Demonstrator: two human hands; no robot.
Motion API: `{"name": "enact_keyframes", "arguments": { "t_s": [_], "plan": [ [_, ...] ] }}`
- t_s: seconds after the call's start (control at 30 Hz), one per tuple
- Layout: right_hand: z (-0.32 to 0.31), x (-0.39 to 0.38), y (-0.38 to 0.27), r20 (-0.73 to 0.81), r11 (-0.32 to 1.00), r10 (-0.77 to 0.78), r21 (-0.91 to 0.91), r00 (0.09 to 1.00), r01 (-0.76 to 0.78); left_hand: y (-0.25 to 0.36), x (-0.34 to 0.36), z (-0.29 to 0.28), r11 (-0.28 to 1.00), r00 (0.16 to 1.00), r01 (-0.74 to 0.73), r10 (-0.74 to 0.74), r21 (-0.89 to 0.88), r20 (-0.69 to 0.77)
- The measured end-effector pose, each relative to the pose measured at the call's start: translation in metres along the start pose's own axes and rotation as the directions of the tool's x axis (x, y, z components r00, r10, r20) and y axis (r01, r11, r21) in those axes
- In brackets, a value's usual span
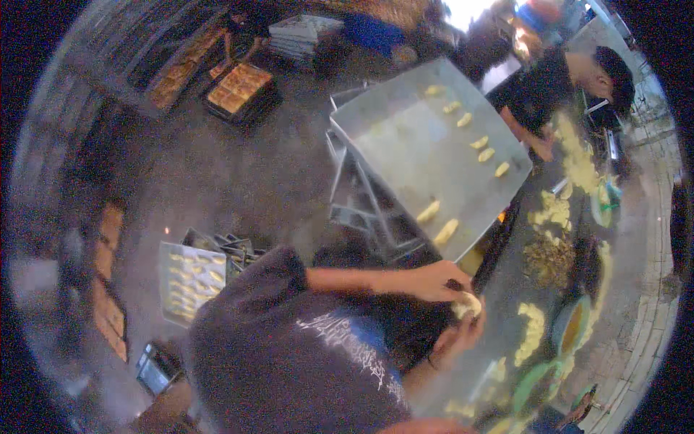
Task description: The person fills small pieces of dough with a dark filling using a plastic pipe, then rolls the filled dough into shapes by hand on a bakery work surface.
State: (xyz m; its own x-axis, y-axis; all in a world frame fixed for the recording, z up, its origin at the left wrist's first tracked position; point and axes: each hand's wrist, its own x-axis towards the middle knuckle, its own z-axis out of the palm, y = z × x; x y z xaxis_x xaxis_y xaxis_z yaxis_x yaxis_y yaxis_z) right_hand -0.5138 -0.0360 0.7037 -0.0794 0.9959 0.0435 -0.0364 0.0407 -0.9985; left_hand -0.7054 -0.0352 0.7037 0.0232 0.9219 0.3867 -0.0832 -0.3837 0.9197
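My left hand (439,281) and my right hand (470,334) meet in front of me, fingers curled round a small cream-coloured piece of dough (467,307). Parts of the dough are hidden by the fingers. Just beyond my left hand lies a large metal baking tray (383,155), with several finger-shaped dough pieces (447,231) on its near and right sides. On the worktable (499,289) by my right hand there is a row of pale dough pieces (531,333).
More trays (354,189) are stacked under the large one. A brown filling heap (549,260), cut dough (551,211) and a green-rimmed bowl (571,325) stand on the table. A co-worker (535,94) bends over its far end. A filled tray (191,282) sits at left.
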Motion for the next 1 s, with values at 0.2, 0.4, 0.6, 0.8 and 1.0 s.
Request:
{"name": "enact_keyframes", "arguments": {
  "t_s": [0.2, 0.4, 0.6, 0.8, 1.0],
  "plan": [
    [0.021, 0.01, 0.003, 0.073, 0.974, 0.111, -0.209, 0.991, -0.093, -0.01, 0.011, -0.032, 0.976, 0.996, -0.085, 0.087, 0.199, -0.004],
    [0.094, 0.007, -0.03, 0.123, 0.985, 0.148, 0.07, 0.981, -0.158, 0.032, 0.03, -0.054, 0.85, 0.876, -0.096, 0.319, 0.518, -0.361],
    [0.071, 0.001, 0.048, 0.062, 0.979, 0.008, -0.202, 0.998, 0.005, 0.035, 0.039, -0.046, 0.727, 0.775, -0.61, 0.631, 0.314, 0.045],
    [0.072, -0.002, 0.052, -0.154, 0.993, 0.076, -0.075, 0.985, -0.088, 0.033, 0.043, -0.038, 0.833, 0.827, -0.54, 0.551, 0.118, -0.108],
    [0.073, -0.002, 0.025, 0.107, 0.978, -0.144, 0.165, 0.984, 0.125, 0.011, 0.032, -0.021, 0.947, 0.941, -0.294, 0.31, 0.129, -0.134]
  ]
}}
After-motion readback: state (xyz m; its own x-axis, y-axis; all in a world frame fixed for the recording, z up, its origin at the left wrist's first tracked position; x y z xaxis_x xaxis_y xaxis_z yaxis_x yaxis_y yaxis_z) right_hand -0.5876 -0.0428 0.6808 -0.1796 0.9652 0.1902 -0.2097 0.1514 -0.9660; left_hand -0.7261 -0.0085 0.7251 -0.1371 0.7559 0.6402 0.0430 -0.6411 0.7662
